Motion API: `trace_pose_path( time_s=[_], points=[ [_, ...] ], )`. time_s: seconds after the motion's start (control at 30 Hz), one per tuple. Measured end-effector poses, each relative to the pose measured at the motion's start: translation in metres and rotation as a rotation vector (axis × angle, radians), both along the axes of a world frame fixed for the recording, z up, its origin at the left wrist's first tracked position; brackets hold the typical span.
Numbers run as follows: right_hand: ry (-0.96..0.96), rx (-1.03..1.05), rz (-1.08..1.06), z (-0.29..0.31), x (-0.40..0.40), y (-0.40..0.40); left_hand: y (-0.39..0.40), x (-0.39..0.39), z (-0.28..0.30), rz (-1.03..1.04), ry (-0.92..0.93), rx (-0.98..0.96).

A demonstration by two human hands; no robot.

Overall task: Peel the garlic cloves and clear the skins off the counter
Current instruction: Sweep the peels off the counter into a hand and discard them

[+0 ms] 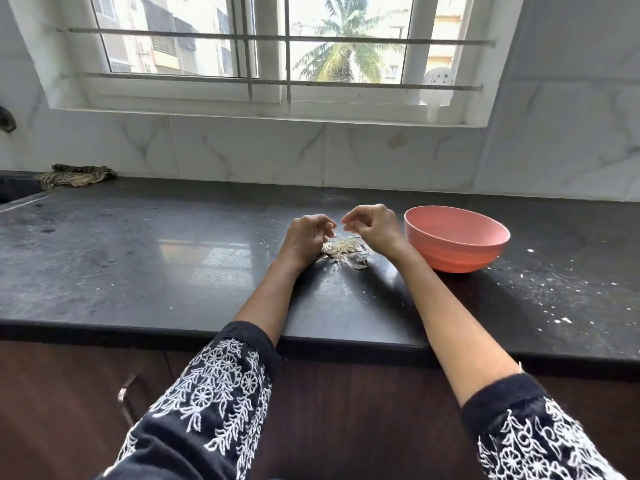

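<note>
On the dark bench (pixel 138 258) we keep the pink bowl (pixel 456 242) just beside our work, probably for cloves, while our left hand (pixel 304 239) and right hand (pixel 372 227) hover curled over the skin pile (pixel 341 249), grip unclear.

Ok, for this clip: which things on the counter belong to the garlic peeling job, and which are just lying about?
Part of the job:
- pile of garlic skins, between the two hands
- left hand and right hand, fingers curled above the pile
- pink bowl, right of the pile
- scattered skin flecks on the counter

Just lying about:
- striped cloth, far left by the wall
</note>
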State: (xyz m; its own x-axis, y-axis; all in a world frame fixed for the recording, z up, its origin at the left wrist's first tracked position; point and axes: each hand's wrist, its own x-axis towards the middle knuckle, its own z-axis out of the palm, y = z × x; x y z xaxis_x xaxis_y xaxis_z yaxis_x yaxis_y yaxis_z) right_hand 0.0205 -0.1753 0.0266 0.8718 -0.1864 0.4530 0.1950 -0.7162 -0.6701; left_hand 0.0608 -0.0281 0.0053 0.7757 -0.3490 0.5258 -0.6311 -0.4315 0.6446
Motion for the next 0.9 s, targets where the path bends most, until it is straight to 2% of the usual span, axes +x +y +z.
trace_pose_path(
  time_s=[0.17, 0.27, 0.37, 0.47, 0.53, 0.6, 0.7, 0.9],
  points=[
    [-0.036, -0.063, -0.087, 0.002, -0.001, 0.000, 0.000, 0.004, -0.001, 0.052, 0.010, -0.027],
    [-0.015, -0.061, -0.121, 0.001, 0.000, 0.000, -0.003, 0.007, -0.001, 0.034, 0.127, -0.177],
    [0.157, -0.108, -0.100, -0.006, 0.004, -0.002, -0.002, 0.008, 0.000, 0.014, 0.255, -0.409],
    [0.335, -0.094, -0.005, -0.014, 0.011, -0.001, 0.002, 0.009, 0.004, 0.123, 0.259, -0.454],
    [0.349, -0.029, 0.079, -0.017, 0.016, 0.003, 0.003, 0.012, 0.002, 0.176, 0.283, -0.448],
    [0.299, 0.178, 0.166, -0.019, 0.017, 0.008, 0.003, 0.016, -0.003, 0.202, 0.326, -0.485],
    [0.173, 0.316, 0.164, -0.023, 0.021, 0.008, 0.004, 0.022, -0.007, 0.207, 0.388, -0.533],
    [0.337, 0.137, 0.198, -0.021, 0.036, 0.011, 0.002, 0.022, -0.001, 0.156, 0.430, -0.596]
  ],
)
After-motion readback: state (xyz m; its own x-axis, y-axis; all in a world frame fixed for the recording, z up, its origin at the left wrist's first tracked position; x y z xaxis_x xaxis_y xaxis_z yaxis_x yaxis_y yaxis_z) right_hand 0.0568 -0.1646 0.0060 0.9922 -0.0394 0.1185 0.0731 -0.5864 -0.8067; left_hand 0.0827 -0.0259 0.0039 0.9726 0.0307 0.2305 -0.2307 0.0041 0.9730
